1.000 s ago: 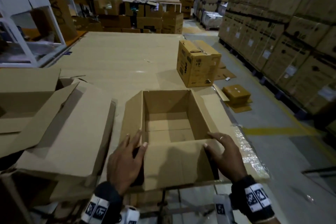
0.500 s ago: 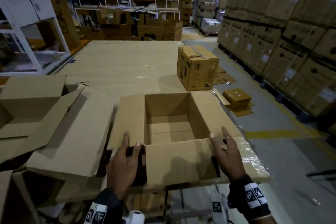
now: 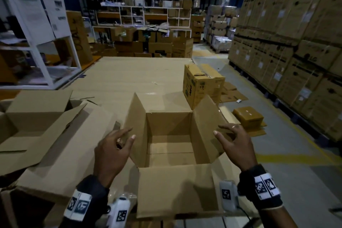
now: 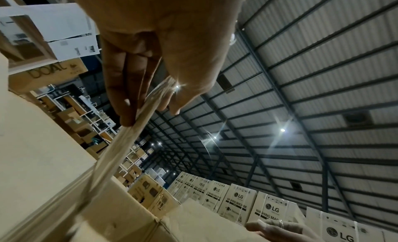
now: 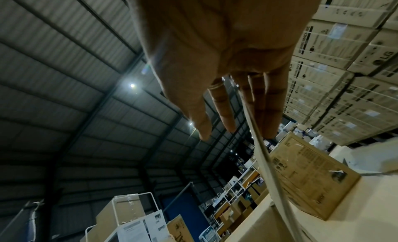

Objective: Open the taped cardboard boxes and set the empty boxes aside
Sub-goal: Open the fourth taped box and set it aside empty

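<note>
An open, empty cardboard box (image 3: 170, 146) stands right in front of me in the head view. Its near flap (image 3: 175, 190) lies folded out towards me. My left hand (image 3: 130, 133) holds the raised left flap (image 3: 137, 116) at its near edge, thumb on one side and fingers on the other. My right hand (image 3: 224, 130) holds the raised right flap (image 3: 205, 122) the same way. In the left wrist view the flap edge (image 4: 120, 152) runs between the thumb and fingers of the left hand (image 4: 148, 112). The right wrist view shows the other flap's edge (image 5: 260, 153) among the fingers of the right hand (image 5: 232, 126).
Another open box (image 3: 46, 135) lies at my left. A closed printed box (image 3: 201, 85) stands behind the open one. A small box (image 3: 248, 116) sits on flattened card on the floor at right. Tall carton stacks (image 3: 296, 42) line the right; a white rack (image 3: 37, 42) stands far left.
Both side flaps, lying folded outward before, now stand raised. My hands have moved up from the near corners of the box to hold those flaps.
</note>
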The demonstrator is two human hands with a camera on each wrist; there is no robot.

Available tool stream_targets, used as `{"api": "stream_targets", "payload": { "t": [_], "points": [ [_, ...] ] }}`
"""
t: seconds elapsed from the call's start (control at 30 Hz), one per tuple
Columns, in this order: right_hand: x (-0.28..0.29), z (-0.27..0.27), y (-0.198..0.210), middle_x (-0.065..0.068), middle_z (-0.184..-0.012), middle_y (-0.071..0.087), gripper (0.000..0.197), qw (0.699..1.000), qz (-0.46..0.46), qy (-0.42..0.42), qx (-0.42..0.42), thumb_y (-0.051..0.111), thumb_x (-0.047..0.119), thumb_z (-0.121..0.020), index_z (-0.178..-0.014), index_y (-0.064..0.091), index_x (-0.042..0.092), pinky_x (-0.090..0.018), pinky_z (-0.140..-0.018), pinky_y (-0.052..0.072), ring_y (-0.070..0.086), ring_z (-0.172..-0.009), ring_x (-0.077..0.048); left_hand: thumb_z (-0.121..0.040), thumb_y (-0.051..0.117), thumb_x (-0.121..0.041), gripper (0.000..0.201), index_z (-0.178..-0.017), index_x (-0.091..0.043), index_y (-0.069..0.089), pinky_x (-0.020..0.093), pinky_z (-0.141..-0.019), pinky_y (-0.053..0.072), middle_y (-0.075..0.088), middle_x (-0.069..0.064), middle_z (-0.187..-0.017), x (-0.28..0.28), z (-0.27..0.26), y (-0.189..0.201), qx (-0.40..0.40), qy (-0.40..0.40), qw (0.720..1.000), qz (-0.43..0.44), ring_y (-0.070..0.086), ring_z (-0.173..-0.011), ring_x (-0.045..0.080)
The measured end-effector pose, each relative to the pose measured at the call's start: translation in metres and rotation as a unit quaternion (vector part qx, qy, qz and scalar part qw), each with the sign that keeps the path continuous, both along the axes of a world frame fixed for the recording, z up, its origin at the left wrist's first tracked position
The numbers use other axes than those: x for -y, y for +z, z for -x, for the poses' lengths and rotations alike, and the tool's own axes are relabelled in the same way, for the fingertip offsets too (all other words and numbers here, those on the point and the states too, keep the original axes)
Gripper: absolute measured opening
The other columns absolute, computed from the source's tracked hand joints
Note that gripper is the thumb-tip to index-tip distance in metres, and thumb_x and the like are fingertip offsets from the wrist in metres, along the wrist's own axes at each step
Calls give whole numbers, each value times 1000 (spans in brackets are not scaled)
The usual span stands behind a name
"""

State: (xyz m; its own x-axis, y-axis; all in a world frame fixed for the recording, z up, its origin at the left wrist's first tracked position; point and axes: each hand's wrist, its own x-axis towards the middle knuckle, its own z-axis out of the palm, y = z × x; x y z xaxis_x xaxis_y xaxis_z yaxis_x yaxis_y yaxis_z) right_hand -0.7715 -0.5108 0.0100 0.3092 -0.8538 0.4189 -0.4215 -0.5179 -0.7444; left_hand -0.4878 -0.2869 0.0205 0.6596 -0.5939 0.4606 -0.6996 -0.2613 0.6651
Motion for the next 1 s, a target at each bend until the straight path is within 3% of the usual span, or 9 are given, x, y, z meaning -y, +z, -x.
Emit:
{"api": "stream_targets", "payload": {
  "t": [0.1, 0.2, 0.3, 0.4, 0.57, 0.63, 0.7, 0.87, 1.0],
  "points": [
    [15, -2, 9, 2, -118, 62, 37, 997, -12, 16, -72, 76, 42, -86, -117, 71, 23, -23, -81, 52, 60, -106, -11, -89, 75, -36, 31, -119, -29, 73, 35, -80, 53, 73, -2, -114, 12, 1, 15, 18, 4, 999, -46, 64, -83, 14],
    [26, -5, 16, 3, -117, 65, 40, 993, -6, 30, -117, 75, 48, -85, -117, 71, 24, -26, -83, 54, 61, -101, -8, -90, 72, -44, 37, -124, -28, 71, 43, -95, 53, 70, 1, -124, 26, 3, 25, 30, -2, 991, -131, 66, -105, 21],
    [33, -12, 31, 6, -115, 67, 39, 985, -32, 67, -158, 73, 45, -89, -121, 69, 22, -17, -67, 54, 63, -87, 0, -80, 71, -65, 55, -124, -32, 69, 37, -89, 57, 69, -2, -125, 39, -9, 37, -43, -51, 959, -275, 67, -105, 19],
    [39, -20, 41, -1, -124, 68, 49, 969, -65, 113, -210, 72, 48, -88, -129, 64, 22, -31, -75, 61, 66, -98, -9, -54, 71, -87, 84, -116, -31, 74, 43, -85, 62, 73, -4, -114, 47, -23, 56, -147, -124, 935, -298, 71, -98, 15],
    [48, -24, 42, -3, -133, 64, 67, 945, -106, 131, -280, 74, 60, -81, -134, 61, 20, -40, -89, 58, 63, -113, -19, -73, 74, -65, 64, -125, -27, 68, 46, -96, 55, 67, 0, -125, 63, -16, 58, -100, -87, 928, -349, 64, -108, 19],
    [51, -25, 37, -5, -131, 64, 69, 947, -143, 136, -255, 76, 57, -81, -136, 59, 18, -42, -83, 62, 64, -107, -19, -80, 78, -53, 60, -132, -27, 63, 42, -96, 55, 63, 2, -135, 67, -11, 49, -42, -59, 925, -373, 63, -113, 20],
    [53, -25, 32, -6, -133, 62, 69, 950, -157, 128, -236, 77, 50, -83, -139, 57, 15, -41, -78, 63, 65, -105, -21, -79, 83, -43, 65, -137, -25, 59, 39, -96, 54, 60, 5, -138, 68, -8, 43, -16, -33, 926, -376, 62, -117, 24],
    [61, -19, 22, -6, -138, 60, 59, 955, -139, 114, -236, 76, 36, -88, -141, 56, 19, -44, -95, 57, 61, -117, -23, -76, 87, -32, 75, -143, -22, 54, 32, -94, 49, 53, 9, -139, 60, -20, 40, 2, -11, 924, -382, 58, -119, 26],
    [60, -14, 22, -4, -141, 59, 53, 958, -114, 119, -234, 71, 26, -91, -142, 57, 22, -40, -102, 52, 58, -125, -25, -73, 88, -34, 77, -143, -31, 56, 35, -97, 50, 55, 7, -139, 49, -26, 41, 9, 1, 925, -379, 58, -117, 24]
  ]
}}
